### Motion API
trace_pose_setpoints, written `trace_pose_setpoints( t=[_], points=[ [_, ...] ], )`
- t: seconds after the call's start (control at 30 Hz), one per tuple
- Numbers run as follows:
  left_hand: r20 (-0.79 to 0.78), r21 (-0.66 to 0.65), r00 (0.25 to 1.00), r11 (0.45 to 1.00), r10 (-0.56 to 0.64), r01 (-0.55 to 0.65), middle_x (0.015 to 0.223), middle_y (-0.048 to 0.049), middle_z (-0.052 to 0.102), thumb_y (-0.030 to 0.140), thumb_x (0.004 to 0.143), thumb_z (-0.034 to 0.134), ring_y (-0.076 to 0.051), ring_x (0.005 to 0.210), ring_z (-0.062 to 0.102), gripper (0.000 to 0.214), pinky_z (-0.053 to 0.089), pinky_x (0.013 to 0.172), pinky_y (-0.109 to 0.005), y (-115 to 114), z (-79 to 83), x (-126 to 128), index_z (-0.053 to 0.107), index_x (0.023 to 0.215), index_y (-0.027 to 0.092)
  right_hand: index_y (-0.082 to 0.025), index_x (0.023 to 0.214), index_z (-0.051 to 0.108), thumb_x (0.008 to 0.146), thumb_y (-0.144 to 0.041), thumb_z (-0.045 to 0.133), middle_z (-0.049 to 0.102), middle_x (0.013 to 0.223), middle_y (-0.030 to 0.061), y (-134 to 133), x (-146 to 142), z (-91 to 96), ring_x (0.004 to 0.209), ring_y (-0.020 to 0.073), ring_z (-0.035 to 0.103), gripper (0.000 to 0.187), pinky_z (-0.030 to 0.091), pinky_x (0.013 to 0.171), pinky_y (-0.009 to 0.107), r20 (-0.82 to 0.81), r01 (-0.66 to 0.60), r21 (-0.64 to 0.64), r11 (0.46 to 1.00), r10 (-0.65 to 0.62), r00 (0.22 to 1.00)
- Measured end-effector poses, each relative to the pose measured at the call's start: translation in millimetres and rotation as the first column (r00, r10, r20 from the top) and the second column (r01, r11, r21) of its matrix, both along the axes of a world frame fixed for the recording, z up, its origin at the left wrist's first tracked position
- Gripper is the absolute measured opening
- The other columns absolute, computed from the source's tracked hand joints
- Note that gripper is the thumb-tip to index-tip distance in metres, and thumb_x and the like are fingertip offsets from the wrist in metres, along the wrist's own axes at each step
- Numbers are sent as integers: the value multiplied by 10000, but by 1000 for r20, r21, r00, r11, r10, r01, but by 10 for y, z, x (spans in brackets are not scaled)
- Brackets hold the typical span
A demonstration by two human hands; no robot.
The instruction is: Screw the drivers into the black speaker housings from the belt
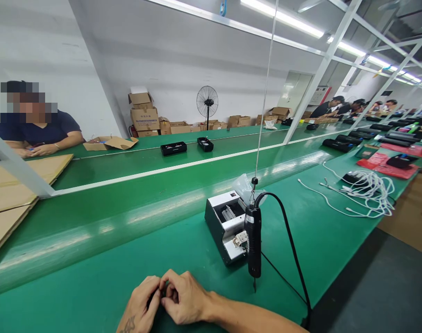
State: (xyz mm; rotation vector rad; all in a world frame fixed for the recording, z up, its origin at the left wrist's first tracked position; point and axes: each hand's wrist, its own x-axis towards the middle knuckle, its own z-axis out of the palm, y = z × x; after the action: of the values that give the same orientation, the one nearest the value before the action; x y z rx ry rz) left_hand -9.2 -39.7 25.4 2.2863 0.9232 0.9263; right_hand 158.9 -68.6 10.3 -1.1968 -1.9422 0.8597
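The worktop (93, 286) wears a green rubbery mat, smooth with a dull sheen. The conveyor belt (127, 217) beside it is the same green but glossier, streaked with lamp glare. The feeder box (228, 231) is silver metal with a satin finish and a black inner well. The hanging screwdriver (254, 245) has a matt black plastic body, and its cable (294, 249) looks like smooth black rubber. A clear plastic bag (241, 185) lies crinkled behind it. The white leads (369, 189) are smooth plastic. The cardboard sheets (9, 194) are brown and matt. 2 black trays (173, 148) shine like plastic. The curled left hand (141, 303) and right hand (183, 296) hide what they enclose, so its material cannot be told.
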Motion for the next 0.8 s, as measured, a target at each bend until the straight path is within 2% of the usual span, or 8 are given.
trace_pose_setpoints(
  t=[0.13, 0.37, 0.6, 0.8],
  points=[
    [12, -9, 1000, 1000, -5, 5, 586, -4, 609, 467, 1020, 384, -137, 517, 579, 490, 495, 510, -194, -4, -11, -1, 584, 653, 211, -243, 972, 513, 699, -135, 600, 626, 622, -76, -9, 1, 19, 500, 115, 587, 307, 419, 509, 177, -2, 5, -10, 1000, -5, 1000],
    [-26, -94, 1000, 995, 11, -14, 605, -22, 616, 582, 1002, 348, -159, 548, 584, 563, 527, 550, -225, -1, -22, -31, 608, 663, 215, -240, 999, 525, 701, -122, 609, 691, 673, -57, -8, -6, 26, 520, 128, 627, 332, 462, 550, 191, 14, 1, -4, 1000, -1, 1000],
    [-32, -85, 999, 996, 4, -7, 596, -18, 605, 584, 1009, 333, -155, 545, 568, 572, 513, 539, -216, -7, -15, -17, 583, 649, 217, -236, 981, 524, 703, -125, 615, 673, 653, -57, -1, -11, 0, 512, 124, 616, 313, 448, 534, 188, 12, 10, 13, 1000, -10, 1000],
    [-15, -18, 1000, 1000, 5, -5, 597, -11, 612, 539, 1023, 349, -143, 533, 577, 545, 506, 533, -203, -11, -13, -9, 583, 653, 213, -236, 985, 521, 707, -126, 605, 672, 661, -59, -11, -6, 31, 519, 124, 623, 311, 428, 508, 181, 26, 7, 0, 1000, -7, 1000]
  ],
)
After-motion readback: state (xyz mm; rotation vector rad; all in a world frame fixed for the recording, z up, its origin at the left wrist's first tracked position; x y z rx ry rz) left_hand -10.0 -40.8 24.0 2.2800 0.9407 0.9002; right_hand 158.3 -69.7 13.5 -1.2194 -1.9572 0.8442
